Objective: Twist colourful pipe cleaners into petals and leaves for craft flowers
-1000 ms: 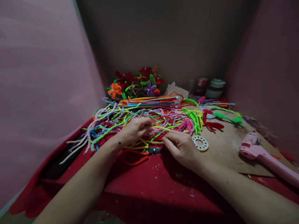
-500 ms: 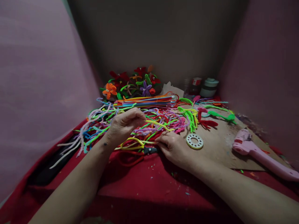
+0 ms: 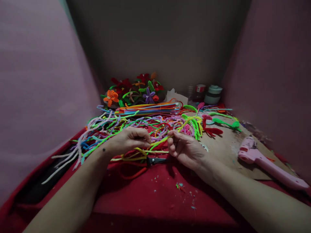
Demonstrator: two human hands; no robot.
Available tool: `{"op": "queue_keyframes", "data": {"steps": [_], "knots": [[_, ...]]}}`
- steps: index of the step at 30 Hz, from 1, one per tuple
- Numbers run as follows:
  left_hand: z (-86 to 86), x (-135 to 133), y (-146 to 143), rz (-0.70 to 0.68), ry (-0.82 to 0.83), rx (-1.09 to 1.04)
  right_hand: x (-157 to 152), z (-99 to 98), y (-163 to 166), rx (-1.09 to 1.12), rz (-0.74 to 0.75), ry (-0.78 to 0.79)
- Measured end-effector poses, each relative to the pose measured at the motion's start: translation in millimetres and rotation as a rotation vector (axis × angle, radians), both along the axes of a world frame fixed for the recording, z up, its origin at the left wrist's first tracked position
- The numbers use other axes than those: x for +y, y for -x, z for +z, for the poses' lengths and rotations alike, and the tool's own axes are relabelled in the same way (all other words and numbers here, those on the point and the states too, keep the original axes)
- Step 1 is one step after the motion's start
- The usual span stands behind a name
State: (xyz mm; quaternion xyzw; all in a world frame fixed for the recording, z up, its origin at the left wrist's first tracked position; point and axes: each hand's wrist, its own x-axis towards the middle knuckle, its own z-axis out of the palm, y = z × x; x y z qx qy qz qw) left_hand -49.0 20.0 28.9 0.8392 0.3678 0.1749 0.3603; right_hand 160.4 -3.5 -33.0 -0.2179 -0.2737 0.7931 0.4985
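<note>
A yellow pipe cleaner (image 3: 160,141) stretches between my two hands, above the table. My left hand (image 3: 132,137) pinches one end of it. My right hand (image 3: 186,149), palm partly turned up, pinches it further along, and a length runs up beyond those fingers. Just below lie scissors (image 3: 155,160) with red and yellow about their handles; the blade tips reach toward my right hand. Behind my hands spreads a tangle of loose pipe cleaners (image 3: 126,124) in many colours.
A bundle of pipe cleaners (image 3: 148,109) lies behind the tangle, with pipe-cleaner flowers (image 3: 148,95) at the back. On the right, a pink glue gun (image 3: 267,161) rests on a brown board (image 3: 225,155). A lidded jar (image 3: 213,94) stands at the back; a white ring (image 3: 204,147) is partly hidden by my right hand.
My right hand has risen from beside the scissors, turned palm up and taken hold of the yellow pipe cleaner. My left hand has come down slightly. The view has shifted a little.
</note>
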Motion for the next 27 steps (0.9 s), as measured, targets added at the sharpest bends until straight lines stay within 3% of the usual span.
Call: {"op": "queue_keyframes", "data": {"steps": [5,11,18,22,24,27], "knots": [[2.3,4.8,8.4,0.075,0.075,0.028,5.2,-1.5,-0.3,-0.084,-0.135,-0.064],[-3.7,0.6,2.3,0.038,0.072,0.054,1.8,8.3,-2.7,-0.031,-0.044,-0.117],[1.3,-10.0,-6.0,-0.054,0.035,0.074,0.5,11.2,-2.2,-0.118,-0.092,-0.108],[3.7,-12.5,-6.7,-0.01,0.05,0.038,-1.8,14.0,-2.5,-0.149,-0.107,-0.156],[4.6,-12.9,-3.1,0.012,0.099,0.025,-2.8,14.9,-3.1,-0.173,-0.105,-0.181],[5.1,-14.9,3.0,-0.047,0.298,-0.033,-4.8,14.5,-3.9,-0.169,-0.018,-0.202]]}}
